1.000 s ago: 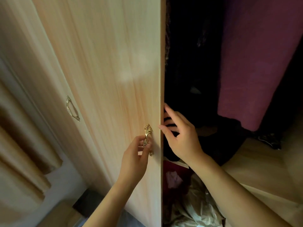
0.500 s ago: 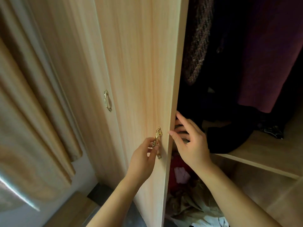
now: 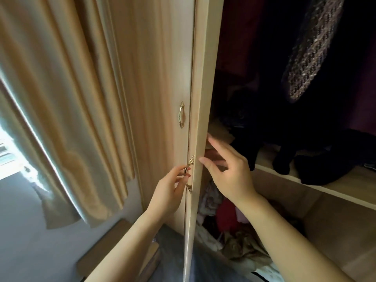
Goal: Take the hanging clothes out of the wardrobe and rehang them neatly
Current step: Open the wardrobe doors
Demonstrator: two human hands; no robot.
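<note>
Left hand (image 3: 167, 193) pinches the gold handle (image 3: 191, 159) of the open wardrobe door (image 3: 200, 88), thumb and fingertips closed round its middle. Right hand (image 3: 231, 177) is spread, fingers mostly straight, holding nothing. Its index tip and thumb sit at the door's inner edge; contact is likely but hard to confirm from this angle. The door is seen nearly edge-on.

Hanging clothes (image 3: 264, 68) are inside the wardrobe (image 3: 335, 231), right of the door: dark garments in shadow, a brown knit piece (image 3: 311, 47) at upper right, a maroon garment (image 3: 234, 27) at the top near the door. Black fabric (image 3: 325, 159) slumps onto the wooden shelf (image 3: 335, 195). Below the shelf lies a loose heap of clothes (image 3: 223, 218), red and beige.

A second gold handle (image 3: 180, 115) is on the closed door (image 3: 158, 78) to the left. A beige curtain (image 3: 61, 88) hangs at far left.
</note>
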